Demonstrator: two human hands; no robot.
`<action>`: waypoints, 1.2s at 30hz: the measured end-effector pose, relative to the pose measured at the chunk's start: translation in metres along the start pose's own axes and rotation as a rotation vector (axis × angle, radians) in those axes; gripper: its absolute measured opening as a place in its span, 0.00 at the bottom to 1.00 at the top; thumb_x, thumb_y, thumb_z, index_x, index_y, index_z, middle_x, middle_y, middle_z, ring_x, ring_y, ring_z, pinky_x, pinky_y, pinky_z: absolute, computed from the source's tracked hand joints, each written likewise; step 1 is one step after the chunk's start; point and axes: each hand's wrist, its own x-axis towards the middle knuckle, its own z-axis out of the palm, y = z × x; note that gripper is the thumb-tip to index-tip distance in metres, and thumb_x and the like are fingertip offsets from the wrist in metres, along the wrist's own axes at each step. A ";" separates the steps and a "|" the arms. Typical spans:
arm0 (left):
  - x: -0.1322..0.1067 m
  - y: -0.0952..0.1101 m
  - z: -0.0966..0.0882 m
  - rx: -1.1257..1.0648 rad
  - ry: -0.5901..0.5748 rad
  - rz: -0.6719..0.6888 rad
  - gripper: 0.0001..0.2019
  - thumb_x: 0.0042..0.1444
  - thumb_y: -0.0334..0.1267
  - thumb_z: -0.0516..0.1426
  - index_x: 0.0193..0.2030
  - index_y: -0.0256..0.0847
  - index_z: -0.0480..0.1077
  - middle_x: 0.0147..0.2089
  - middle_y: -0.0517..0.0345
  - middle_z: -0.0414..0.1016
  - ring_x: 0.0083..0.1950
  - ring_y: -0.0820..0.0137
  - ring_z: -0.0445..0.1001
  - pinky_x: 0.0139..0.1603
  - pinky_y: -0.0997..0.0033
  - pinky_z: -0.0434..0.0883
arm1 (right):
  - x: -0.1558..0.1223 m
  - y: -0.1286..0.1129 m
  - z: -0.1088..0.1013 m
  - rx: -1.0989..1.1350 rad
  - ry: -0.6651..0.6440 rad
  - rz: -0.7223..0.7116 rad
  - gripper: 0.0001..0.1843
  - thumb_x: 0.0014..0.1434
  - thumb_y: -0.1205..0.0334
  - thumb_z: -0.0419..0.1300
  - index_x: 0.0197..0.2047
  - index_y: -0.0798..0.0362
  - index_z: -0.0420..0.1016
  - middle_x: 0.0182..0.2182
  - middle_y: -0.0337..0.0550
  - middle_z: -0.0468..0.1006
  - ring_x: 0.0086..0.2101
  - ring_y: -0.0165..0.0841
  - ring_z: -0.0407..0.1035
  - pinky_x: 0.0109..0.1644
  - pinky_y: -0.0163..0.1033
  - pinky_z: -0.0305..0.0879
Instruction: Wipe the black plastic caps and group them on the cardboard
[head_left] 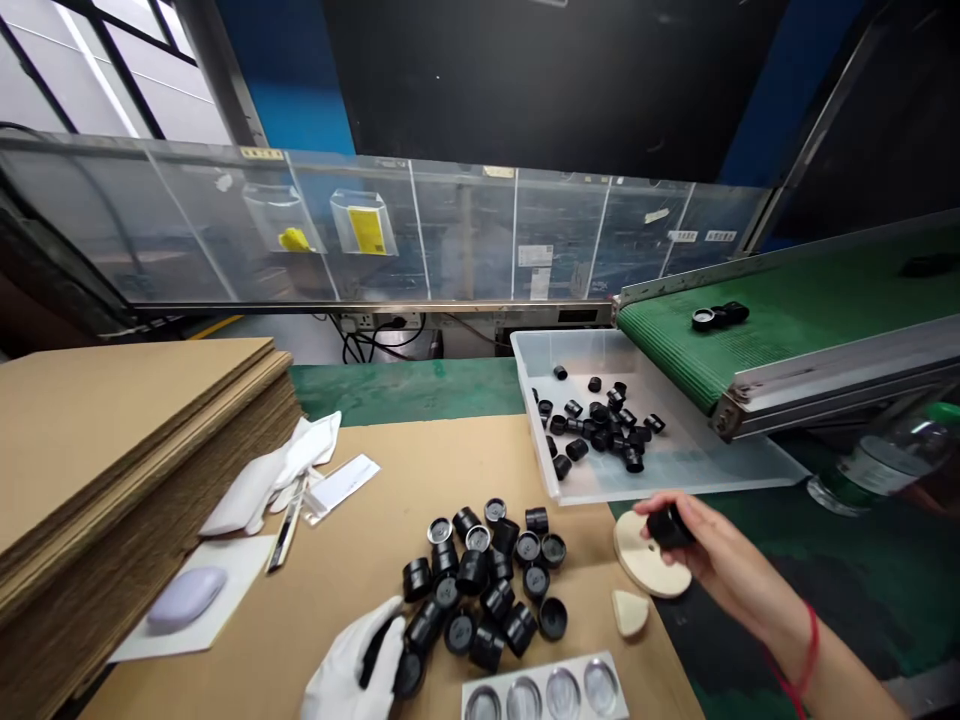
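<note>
My bare right hand (716, 560), with a red cord round its wrist, grips a short black ribbed cylinder (670, 526) between thumb and fingers, above a round cream-coloured disc (649, 560). At the lower left, my left hand (352, 665) wears a white glove. Its fingers curl round a black cylindrical part (373, 648), partly hidden, at the edge of a pile of similar black cylinders (472, 570) on the cardboard. Several of these show silvery rings on their ends. In front of the pile lies a pale tray (541, 690) with round clear lens-like discs in its wells.
A translucent bin (705, 475) holds more black parts. Beside it runs a green conveyor belt (810, 320) carrying a black piece (720, 316). Stacked cardboard (150, 450), white gloves (277, 470), a cutter knife (285, 530) and a lilac oval object (186, 597) are left; a bottle (885, 455) stands right.
</note>
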 end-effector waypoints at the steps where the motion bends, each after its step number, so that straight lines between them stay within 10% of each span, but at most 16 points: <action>1: -0.001 0.001 0.000 0.008 0.018 0.026 0.22 0.47 0.57 0.52 0.40 0.45 0.75 0.43 0.57 0.79 0.47 0.60 0.76 0.55 0.57 0.71 | -0.013 0.001 0.016 0.208 -0.064 0.042 0.27 0.64 0.39 0.39 0.47 0.51 0.66 0.46 0.51 0.71 0.42 0.38 0.72 0.36 0.38 0.70; 5: -0.001 0.001 0.003 0.031 0.073 0.093 0.21 0.48 0.55 0.52 0.38 0.45 0.76 0.41 0.57 0.80 0.44 0.62 0.78 0.50 0.59 0.74 | -0.046 0.011 0.083 0.520 -0.376 0.063 0.28 0.55 0.43 0.59 0.55 0.46 0.64 0.47 0.49 0.72 0.46 0.41 0.71 0.45 0.40 0.69; 11: -0.002 -0.007 0.010 0.041 0.143 0.190 0.19 0.52 0.54 0.51 0.39 0.45 0.76 0.40 0.56 0.80 0.43 0.64 0.78 0.48 0.62 0.75 | -0.049 0.025 0.133 -0.208 -0.417 -0.460 0.23 0.56 0.50 0.62 0.53 0.47 0.69 0.52 0.49 0.73 0.55 0.43 0.64 0.59 0.44 0.60; 21: -0.008 0.013 0.000 0.043 0.104 0.186 0.18 0.53 0.49 0.51 0.40 0.41 0.75 0.41 0.53 0.80 0.42 0.65 0.78 0.48 0.64 0.75 | -0.048 0.042 0.142 -0.522 -0.189 -0.796 0.28 0.57 0.48 0.61 0.57 0.49 0.62 0.48 0.44 0.78 0.47 0.42 0.72 0.48 0.41 0.69; 36: -0.007 0.004 0.003 0.061 0.092 0.231 0.16 0.54 0.48 0.52 0.41 0.41 0.75 0.41 0.52 0.80 0.43 0.66 0.78 0.49 0.67 0.74 | -0.054 0.043 0.144 -0.584 -0.087 -0.806 0.22 0.58 0.51 0.58 0.53 0.51 0.67 0.31 0.46 0.75 0.32 0.39 0.71 0.35 0.42 0.68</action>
